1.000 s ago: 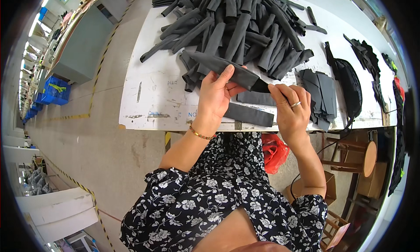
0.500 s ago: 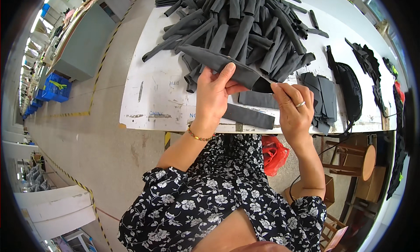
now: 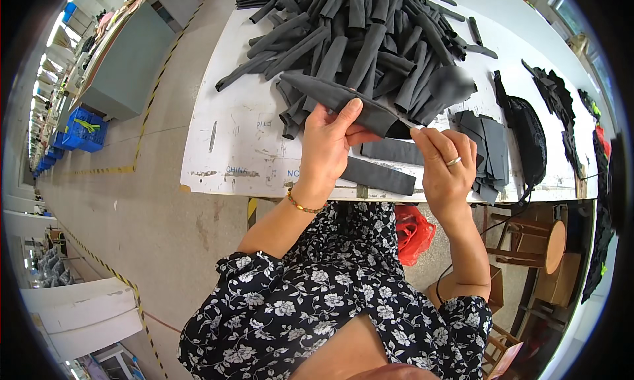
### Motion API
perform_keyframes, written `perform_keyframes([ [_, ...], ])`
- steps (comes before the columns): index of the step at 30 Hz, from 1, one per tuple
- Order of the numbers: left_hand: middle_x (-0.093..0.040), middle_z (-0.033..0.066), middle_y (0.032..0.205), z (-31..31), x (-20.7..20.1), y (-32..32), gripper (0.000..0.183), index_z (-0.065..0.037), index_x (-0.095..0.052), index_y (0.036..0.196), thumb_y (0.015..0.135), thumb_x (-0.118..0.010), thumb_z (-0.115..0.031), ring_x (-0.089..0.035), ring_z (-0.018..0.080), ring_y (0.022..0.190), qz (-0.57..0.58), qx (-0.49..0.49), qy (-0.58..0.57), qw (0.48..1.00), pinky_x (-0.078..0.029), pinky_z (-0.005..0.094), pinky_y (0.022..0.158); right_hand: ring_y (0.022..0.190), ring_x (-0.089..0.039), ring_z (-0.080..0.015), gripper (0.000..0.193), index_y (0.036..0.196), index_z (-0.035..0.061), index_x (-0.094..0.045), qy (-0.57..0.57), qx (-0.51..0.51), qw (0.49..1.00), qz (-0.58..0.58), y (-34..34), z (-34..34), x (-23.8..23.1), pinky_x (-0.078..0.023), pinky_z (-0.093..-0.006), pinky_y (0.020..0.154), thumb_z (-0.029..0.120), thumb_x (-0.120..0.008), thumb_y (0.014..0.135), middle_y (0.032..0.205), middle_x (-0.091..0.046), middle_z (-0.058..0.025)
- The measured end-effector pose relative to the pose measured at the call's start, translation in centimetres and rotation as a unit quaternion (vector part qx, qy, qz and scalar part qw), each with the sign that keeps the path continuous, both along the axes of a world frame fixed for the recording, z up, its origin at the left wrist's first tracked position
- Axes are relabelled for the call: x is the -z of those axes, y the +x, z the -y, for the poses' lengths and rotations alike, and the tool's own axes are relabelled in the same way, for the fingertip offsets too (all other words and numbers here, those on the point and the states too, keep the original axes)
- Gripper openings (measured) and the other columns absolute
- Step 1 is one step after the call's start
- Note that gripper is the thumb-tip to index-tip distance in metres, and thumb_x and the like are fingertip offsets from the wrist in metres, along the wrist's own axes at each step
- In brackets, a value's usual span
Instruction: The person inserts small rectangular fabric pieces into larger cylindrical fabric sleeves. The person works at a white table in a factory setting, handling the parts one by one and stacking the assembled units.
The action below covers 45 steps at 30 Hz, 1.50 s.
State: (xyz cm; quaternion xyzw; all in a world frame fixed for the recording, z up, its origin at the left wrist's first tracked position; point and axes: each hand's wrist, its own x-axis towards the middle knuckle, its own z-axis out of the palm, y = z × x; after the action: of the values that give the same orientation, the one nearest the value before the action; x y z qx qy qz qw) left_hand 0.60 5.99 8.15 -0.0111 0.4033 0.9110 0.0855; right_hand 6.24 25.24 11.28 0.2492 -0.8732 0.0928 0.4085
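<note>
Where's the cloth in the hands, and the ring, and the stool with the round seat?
Cloth (image 3: 322, 90): head view, on its dark grey side.
Ring (image 3: 453, 161): head view, on its shiny band.
Stool (image 3: 556, 248): head view, on its round seat.

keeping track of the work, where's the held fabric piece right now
In the head view, the held fabric piece is above centre, in the left hand, its right end at the right hand, in front of the dark pile.

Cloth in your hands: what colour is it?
The cloth is dark grey; the head view shows it best.
</note>
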Motion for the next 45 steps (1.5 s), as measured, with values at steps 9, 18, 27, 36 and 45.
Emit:
perform_keyframes([
  [9,-0.067,0.0130,0.107,-1.7,0.3,1.1,0.029,0.000,-0.053,0.120,0.096,-0.065,-0.014,-0.072,0.0265,0.089,-0.040,-0.051,-0.019,0.998,-0.064,0.0410,0.073,0.094,-0.061,-0.0241,0.049,0.121,0.0019,-0.065,0.008,0.033,0.999,-0.008,0.2,1.9,0.9,-0.045,-0.0376,0.081,0.005,-0.075,0.073,0.114,-0.063,-0.0075],
  [18,-0.065,0.0200,0.125,-2.5,2.0,0.1,0.026,-0.002,-0.058,0.121,0.104,-0.052,-0.021,-0.055,0.0306,0.129,-0.188,0.079,0.119,0.972,-0.042,0.0446,0.109,0.095,-0.057,-0.0331,0.054,0.119,0.0054,-0.059,-0.069,0.026,0.986,0.151,1.7,2.3,1.7,-0.044,-0.0432,0.084,0.003,-0.078,0.068,0.119,-0.058,-0.0147],
  [27,-0.066,0.0194,0.124,-3.0,2.4,1.6,0.025,-0.003,-0.061,0.118,0.104,-0.052,-0.021,-0.057,0.0279,0.126,-0.094,0.070,0.150,0.982,-0.041,0.0417,0.110,0.092,-0.057,-0.0361,0.041,0.110,0.0023,-0.057,-0.099,-0.054,0.975,0.192,0.9,3.1,2.1,-0.047,-0.0455,0.081,0.000,-0.076,0.074,0.117,-0.056,-0.0177],
  [36,-0.063,0.0183,0.130,-2.8,3.2,1.7,0.035,-0.004,-0.055,0.128,0.102,-0.055,-0.027,-0.055,0.0314,0.127,-0.056,0.048,0.229,0.971,-0.043,0.0469,0.109,0.089,-0.061,-0.0358,0.034,0.103,0.0002,-0.055,-0.079,-0.113,0.957,0.256,0.5,1.5,2.5,-0.052,-0.0446,0.073,-0.004,-0.075,0.075,0.105,-0.058,-0.0171],
  [45,-0.070,0.0124,0.106,-3.1,2.1,2.5,0.029,-0.004,-0.058,0.119,0.104,-0.051,-0.028,-0.060,0.0321,0.122,-0.120,-0.011,0.213,0.970,-0.041,0.0456,0.111,0.079,-0.060,-0.0342,0.032,0.099,-0.0040,-0.055,-0.044,-0.169,0.973,0.152,0.1,1.6,1.9,-0.050,-0.0417,0.064,-0.010,-0.072,0.073,0.104,-0.057,-0.0187],
])
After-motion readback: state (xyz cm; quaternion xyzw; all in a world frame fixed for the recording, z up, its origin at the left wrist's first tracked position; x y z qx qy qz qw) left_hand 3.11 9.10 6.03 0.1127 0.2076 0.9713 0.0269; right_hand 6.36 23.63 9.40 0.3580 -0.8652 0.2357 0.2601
